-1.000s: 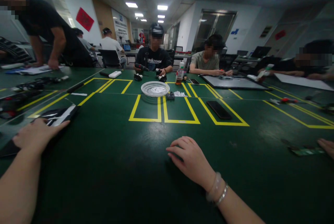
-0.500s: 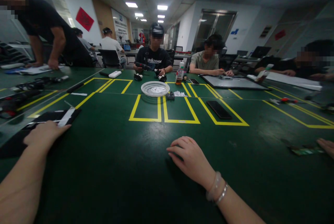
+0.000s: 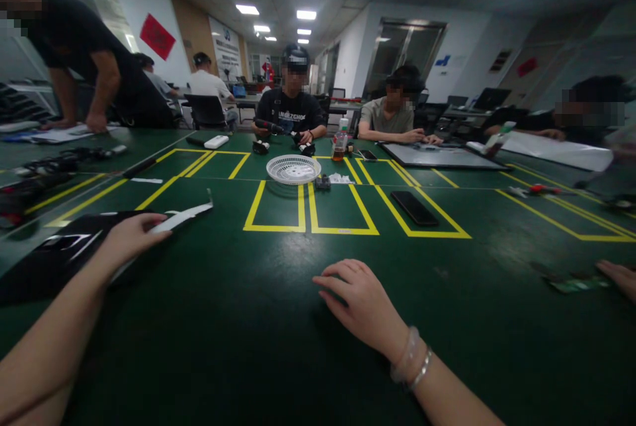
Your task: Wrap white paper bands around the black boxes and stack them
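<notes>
My left hand [image 3: 130,239] is at the left, its thumb and fingers closed on the near end of a white strip [image 3: 186,215]. The strip slants up to the right, and a thin end turns upward at its tip; what it is made of I cannot tell. Beneath my left hand and wrist lies a flat, shiny black sheet or bag [image 3: 50,254] with pale marks. My right hand [image 3: 355,297], with bracelets at the wrist, is over the green table [image 3: 278,320]. Its fingers are loosely bent and apart, with nothing in them.
A white round basket [image 3: 293,169] stands mid-table beside a small dark block [image 3: 322,182]. A black phone [image 3: 415,207] lies within yellow tape. Cables [image 3: 54,162] lie at left, a bottle [image 3: 340,141] farther back. Several people sit around; another person's hand [image 3: 619,277] is at right.
My left hand has moved to the right with the white strip, which now reaches past the black sheet's edge. My right hand has hardly moved.
</notes>
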### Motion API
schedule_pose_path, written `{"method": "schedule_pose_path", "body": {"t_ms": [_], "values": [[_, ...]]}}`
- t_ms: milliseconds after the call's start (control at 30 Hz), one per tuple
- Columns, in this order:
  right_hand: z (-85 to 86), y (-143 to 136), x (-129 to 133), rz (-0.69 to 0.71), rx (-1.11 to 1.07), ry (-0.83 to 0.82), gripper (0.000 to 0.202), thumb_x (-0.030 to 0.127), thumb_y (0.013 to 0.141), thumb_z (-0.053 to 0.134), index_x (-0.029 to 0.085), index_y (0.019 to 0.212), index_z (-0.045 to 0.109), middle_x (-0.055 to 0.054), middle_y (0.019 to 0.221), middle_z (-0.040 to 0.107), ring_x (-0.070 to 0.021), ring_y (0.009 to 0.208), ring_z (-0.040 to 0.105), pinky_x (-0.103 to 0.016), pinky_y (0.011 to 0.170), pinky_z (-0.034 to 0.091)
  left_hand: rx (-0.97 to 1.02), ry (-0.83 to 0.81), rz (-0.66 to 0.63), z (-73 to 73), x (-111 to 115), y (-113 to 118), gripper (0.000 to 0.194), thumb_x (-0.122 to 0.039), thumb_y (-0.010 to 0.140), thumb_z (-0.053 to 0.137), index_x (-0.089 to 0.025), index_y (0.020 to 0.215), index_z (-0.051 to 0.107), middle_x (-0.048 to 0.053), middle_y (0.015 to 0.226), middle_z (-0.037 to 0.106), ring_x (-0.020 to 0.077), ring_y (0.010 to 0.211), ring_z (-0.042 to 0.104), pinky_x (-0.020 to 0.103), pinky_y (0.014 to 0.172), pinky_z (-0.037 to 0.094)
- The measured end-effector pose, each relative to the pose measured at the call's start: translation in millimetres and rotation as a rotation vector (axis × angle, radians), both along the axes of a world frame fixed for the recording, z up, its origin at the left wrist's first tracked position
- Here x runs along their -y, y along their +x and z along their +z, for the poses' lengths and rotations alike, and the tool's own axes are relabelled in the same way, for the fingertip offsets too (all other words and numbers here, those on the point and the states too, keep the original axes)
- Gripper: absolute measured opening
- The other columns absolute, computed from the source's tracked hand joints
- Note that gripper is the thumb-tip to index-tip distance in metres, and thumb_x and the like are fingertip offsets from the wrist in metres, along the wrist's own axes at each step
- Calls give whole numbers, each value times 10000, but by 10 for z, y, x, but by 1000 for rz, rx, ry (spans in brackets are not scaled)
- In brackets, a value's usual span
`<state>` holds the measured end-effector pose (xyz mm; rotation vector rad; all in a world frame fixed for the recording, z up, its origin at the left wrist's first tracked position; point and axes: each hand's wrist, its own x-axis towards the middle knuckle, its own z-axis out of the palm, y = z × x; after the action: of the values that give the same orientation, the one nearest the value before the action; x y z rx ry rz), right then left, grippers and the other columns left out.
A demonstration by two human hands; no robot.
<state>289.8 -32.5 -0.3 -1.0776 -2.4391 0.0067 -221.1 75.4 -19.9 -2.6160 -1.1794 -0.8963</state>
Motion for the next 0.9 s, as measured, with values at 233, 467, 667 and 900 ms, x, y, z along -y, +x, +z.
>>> {"method": "schedule_pose_path", "body": {"t_ms": [233,467,667,900], "values": [[-30,-31,25,44,-52,42,435,226,917,595,252,1346,526,-104,1348,577,-259,1225,540,-498,1022,445,48,-443,-116,231,429,1569,307,-327,924,556,-208,1192,646,76,1169,619,234,1025,604,342,863,526],[2,-90,64,74,-17,-209,436,252,897,645,247,1314,520,-49,1146,697,-212,1029,656,-456,1034,433,42,-486,-364,257,776,2096,297,-110,897,593,-234,1161,648,56,1202,586,208,1095,569,329,921,496],[2,-4,25,-15,-113,-238,364,221,899,619,272,1258,591,-36,1119,710,-208,977,668,-373,862,523,-54,-269,-180,207,560,1838,295,-339,918,662,-247,1198,649,80,1296,557,290,1199,507,457,1014,431],[-42,135,-199,-231,-1047,-618,493,478,817,694,214,1225,615,-83,1055,706,-213,862,685,-297,603,587,-59,-190,703,175,174,831,578,-559,954,440,-131,1332,529,128,1354,507,324,1206,502,442,1004,449]]}}
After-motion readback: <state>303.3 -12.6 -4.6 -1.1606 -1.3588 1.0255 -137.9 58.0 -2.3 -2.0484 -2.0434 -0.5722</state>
